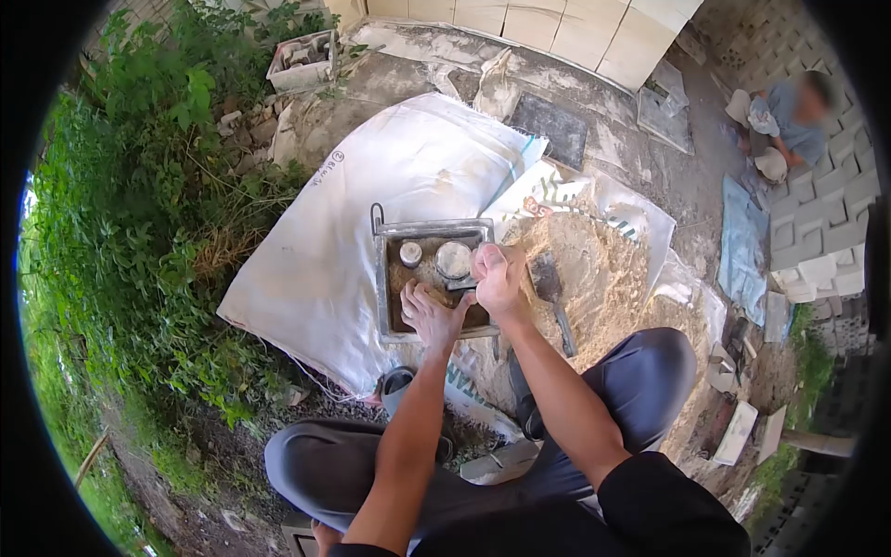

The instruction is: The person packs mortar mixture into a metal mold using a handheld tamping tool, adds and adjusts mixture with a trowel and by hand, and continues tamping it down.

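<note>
A rectangular metal frame (381, 288) with sandy filling lies between my knees. Inside it sit a small round pale piece (411, 253) and a larger round pale-topped piece (454, 260). My left hand (432, 317) rests with fingers apart on the filling at the frame's near side. My right hand (499, 277) is closed in a fist over the frame's right edge, beside the larger piece; what it grips, if anything, is hidden. A short dark bar-like edge (461, 287) shows between the hands. Just right of my right hand, a trowel (562, 327) lies on the sand.
A heap of tan sand (599, 265) spreads on sacking to the right. White sacks (343, 232) cover the ground at left. A dark cup-like container (397, 382) stands near my left knee. Plants (139, 241) crowd the left. Another person (789, 130) sits at upper right.
</note>
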Motion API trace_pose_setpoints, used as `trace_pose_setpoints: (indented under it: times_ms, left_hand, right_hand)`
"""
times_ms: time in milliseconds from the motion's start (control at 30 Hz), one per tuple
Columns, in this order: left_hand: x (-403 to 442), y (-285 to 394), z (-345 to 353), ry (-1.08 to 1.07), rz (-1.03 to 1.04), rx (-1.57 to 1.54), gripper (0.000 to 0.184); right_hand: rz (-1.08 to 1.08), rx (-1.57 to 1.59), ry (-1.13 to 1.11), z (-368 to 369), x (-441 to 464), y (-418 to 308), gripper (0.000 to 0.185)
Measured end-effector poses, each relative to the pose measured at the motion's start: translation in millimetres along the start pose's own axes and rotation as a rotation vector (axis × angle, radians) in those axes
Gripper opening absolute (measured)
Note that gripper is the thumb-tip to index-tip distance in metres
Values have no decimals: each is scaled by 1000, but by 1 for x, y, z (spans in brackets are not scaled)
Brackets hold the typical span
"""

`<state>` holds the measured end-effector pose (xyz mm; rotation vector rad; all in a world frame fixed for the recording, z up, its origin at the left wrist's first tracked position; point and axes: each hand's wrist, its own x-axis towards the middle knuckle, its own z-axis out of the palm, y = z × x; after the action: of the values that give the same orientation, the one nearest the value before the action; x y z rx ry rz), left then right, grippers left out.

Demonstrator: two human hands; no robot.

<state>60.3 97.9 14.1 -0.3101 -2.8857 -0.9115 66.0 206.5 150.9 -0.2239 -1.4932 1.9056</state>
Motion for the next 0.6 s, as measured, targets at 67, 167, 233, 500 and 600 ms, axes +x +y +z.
trace_pose_setpoints:
  times_ms: [67,167,233,500,600]
  left_hand:
    - [3,9,-4,1,-19,-9,97]
    - [4,4,1,-20,-46,38,95]
    - [1,2,0,3,-18,10,98]
    - [3,7,-4,-11,-52,24,94]
    - [0,3,-5,17,-37,7,93]
  right_hand:
    - [28,24,1,-3,5,-1,47]
    - [4,54,-9,0,10,-17,49]
    - [-88,36,-63,4,6,-33,49]
    - [-88,5,-30,6,9,-29,50]
    - [-105,-107,-75,6,3,4,52]
